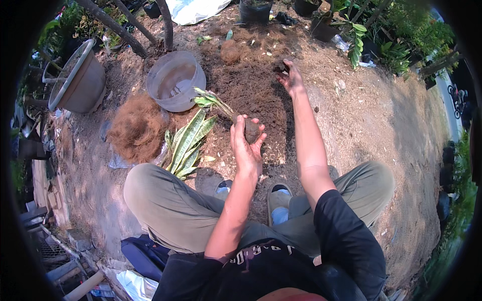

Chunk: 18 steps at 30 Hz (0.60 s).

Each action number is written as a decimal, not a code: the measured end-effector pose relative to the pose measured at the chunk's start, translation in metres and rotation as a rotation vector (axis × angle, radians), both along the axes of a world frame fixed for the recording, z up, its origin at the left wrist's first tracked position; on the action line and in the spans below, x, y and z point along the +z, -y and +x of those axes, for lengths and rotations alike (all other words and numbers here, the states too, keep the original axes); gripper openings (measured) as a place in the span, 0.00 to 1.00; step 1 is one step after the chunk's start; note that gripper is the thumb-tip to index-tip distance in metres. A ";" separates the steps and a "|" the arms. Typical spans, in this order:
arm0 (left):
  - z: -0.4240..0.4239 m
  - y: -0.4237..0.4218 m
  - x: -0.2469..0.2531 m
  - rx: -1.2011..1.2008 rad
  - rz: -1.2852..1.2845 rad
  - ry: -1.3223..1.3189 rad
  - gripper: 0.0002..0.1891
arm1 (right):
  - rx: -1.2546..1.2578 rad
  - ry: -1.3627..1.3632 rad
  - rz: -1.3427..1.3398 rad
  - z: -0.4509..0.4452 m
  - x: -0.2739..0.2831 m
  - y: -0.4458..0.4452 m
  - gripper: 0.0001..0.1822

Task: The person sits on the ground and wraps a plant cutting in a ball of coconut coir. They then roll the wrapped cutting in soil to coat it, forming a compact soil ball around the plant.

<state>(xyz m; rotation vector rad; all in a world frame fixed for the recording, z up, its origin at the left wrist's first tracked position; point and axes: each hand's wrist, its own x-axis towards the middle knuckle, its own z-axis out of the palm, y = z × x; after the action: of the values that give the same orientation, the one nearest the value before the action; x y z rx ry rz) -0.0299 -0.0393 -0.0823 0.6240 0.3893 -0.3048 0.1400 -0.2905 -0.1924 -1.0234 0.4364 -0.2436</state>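
Note:
My left hand (247,145) grips a rounded root ball of soil (252,131). From it a leafy green cutting (212,101) leans out to the upper left. My right hand (292,78) reaches forward at the far right edge of a spread of dark, fibrous soil (250,88). Its fingers are curled and apart, smeared with dirt. Dark soil shows between them, and I cannot tell whether it is held. Beside my left hand lie variegated snake plant leaves (188,139). A ball wrapped in brown fibre (230,52) rests at the far end of the soil.
A heap of coconut fibre (136,128) sits on plastic at the left. Behind it stands a translucent plastic tub (176,81), with a large tilted pot (77,81) farther left. Thin tree trunks (167,26) and black plant bags (256,13) line the far side.

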 end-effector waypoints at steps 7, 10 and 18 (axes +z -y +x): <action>-0.007 0.011 -0.002 -0.029 0.188 0.061 0.18 | -0.198 0.158 0.743 -0.051 0.054 -0.007 0.30; -0.010 0.013 -0.001 -0.049 0.191 0.070 0.19 | -0.250 0.115 0.754 -0.064 0.057 -0.003 0.34; -0.007 0.015 -0.014 -0.096 0.164 0.032 0.20 | -0.469 -0.106 0.444 -0.100 0.045 -0.014 0.43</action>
<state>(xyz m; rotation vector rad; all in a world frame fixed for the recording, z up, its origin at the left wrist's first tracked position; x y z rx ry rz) -0.0371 -0.0540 -0.0963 0.8094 0.3568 -0.3568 0.0404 -0.2765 -0.1474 -0.4891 0.7881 -0.4883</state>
